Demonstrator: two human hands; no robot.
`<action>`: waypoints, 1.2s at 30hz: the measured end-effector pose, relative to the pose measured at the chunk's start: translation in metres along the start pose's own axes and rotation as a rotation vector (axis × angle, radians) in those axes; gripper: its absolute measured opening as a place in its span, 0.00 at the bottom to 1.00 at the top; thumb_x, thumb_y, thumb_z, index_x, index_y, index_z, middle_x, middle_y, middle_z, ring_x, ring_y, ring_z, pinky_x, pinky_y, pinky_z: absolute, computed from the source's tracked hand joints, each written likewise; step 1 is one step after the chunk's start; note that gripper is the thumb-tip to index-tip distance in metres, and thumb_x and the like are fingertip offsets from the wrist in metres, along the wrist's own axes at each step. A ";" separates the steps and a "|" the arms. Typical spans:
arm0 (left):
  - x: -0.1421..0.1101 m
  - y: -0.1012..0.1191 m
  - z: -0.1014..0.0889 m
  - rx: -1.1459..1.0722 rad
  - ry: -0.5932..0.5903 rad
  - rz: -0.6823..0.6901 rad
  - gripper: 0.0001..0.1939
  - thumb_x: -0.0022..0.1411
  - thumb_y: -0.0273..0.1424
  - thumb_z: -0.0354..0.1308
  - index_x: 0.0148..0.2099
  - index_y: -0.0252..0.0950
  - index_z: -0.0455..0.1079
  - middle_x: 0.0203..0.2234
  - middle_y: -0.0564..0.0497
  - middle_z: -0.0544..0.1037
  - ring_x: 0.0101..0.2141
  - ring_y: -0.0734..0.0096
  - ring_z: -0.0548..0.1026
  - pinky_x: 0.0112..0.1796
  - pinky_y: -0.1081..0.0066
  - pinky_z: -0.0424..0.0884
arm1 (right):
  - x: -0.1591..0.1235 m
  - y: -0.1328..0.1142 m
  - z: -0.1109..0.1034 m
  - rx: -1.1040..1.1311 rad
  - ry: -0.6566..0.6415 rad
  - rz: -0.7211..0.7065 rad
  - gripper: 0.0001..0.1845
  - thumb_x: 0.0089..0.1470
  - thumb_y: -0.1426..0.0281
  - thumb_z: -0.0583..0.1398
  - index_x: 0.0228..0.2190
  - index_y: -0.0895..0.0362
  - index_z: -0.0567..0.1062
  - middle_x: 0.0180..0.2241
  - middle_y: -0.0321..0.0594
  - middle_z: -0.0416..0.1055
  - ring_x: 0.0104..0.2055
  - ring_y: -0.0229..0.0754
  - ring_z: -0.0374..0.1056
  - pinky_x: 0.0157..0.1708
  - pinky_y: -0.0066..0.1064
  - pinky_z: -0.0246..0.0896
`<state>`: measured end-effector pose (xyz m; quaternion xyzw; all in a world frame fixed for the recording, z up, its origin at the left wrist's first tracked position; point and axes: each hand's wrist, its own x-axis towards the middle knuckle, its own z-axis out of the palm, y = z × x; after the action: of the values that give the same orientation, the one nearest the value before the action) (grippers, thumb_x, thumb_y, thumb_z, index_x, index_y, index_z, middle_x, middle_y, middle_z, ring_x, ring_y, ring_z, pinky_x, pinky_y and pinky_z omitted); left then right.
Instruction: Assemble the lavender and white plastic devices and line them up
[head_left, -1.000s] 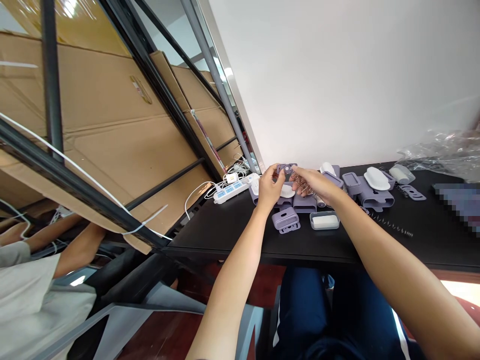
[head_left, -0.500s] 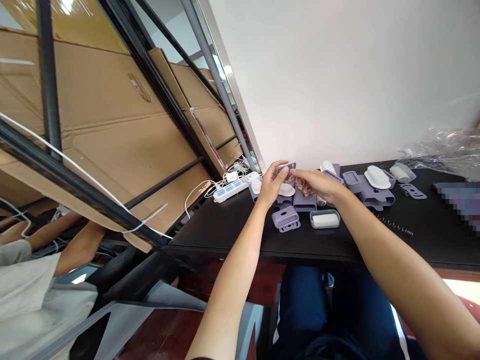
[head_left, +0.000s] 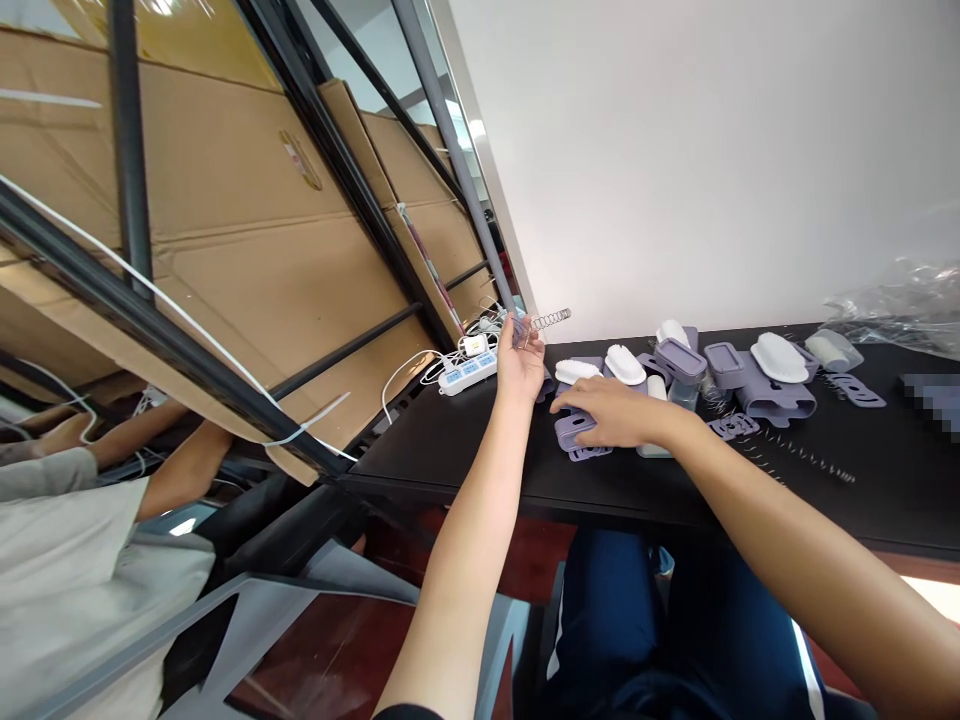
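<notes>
- A long black tabletop (head_left: 450,455) runs under and ahead of both hands.
- The right hand (head_left: 611,412) lies flat, fingers together, on a lilac plastic rectangular case (head_left: 574,432).
- The left hand (head_left: 520,365), raised, pinches a thin coiled steel spring (head_left: 550,320) between its fingertips.
- A white power strip (head_left: 466,375) with blue switches sits just left of the left hand; its print is too small to read.

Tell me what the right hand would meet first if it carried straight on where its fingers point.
The right hand would probably meet the left wrist first, though depth is unclear.
</notes>
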<state>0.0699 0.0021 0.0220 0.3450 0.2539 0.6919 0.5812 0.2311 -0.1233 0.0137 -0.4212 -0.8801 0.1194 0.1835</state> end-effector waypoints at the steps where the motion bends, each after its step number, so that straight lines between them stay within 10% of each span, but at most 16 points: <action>1: 0.001 -0.002 0.000 0.001 0.009 0.008 0.14 0.70 0.41 0.59 0.53 0.41 0.72 0.37 0.50 0.81 0.29 0.82 0.77 0.32 0.79 0.72 | 0.000 -0.002 0.005 -0.074 -0.023 0.001 0.29 0.50 0.71 0.67 0.55 0.49 0.76 0.53 0.47 0.75 0.57 0.58 0.67 0.57 0.47 0.57; 7: -0.005 -0.005 0.005 -0.065 -0.018 0.047 0.14 0.69 0.35 0.62 0.55 0.41 0.69 0.36 0.51 0.80 0.37 0.78 0.81 0.40 0.78 0.76 | 0.003 0.000 0.000 0.016 0.086 -0.018 0.26 0.59 0.70 0.62 0.59 0.48 0.72 0.53 0.44 0.77 0.55 0.54 0.71 0.57 0.45 0.58; 13: -0.008 -0.004 0.007 -0.087 -0.030 0.008 0.14 0.68 0.33 0.63 0.54 0.40 0.70 0.37 0.51 0.80 0.37 0.78 0.81 0.41 0.78 0.76 | -0.001 0.012 -0.030 0.616 0.434 0.174 0.26 0.56 0.63 0.66 0.57 0.50 0.73 0.57 0.42 0.74 0.60 0.48 0.68 0.58 0.39 0.62; 20: -0.016 -0.002 0.010 -0.066 -0.069 0.002 0.16 0.66 0.36 0.64 0.55 0.43 0.70 0.41 0.52 0.79 0.36 0.76 0.81 0.41 0.72 0.77 | -0.001 0.029 -0.044 1.468 0.806 0.480 0.15 0.68 0.62 0.51 0.42 0.56 0.75 0.42 0.45 0.79 0.37 0.41 0.76 0.30 0.28 0.72; 36: -0.038 -0.007 0.022 0.058 -0.289 0.163 0.24 0.56 0.41 0.72 0.54 0.47 0.73 0.47 0.52 0.75 0.41 0.73 0.79 0.46 0.68 0.78 | -0.001 0.031 -0.038 1.739 0.678 0.396 0.10 0.62 0.64 0.57 0.37 0.57 0.75 0.32 0.43 0.79 0.30 0.43 0.77 0.27 0.31 0.74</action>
<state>0.0945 -0.0349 0.0236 0.4770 0.1587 0.6723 0.5434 0.2690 -0.1029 0.0368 -0.2909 -0.2958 0.6323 0.6543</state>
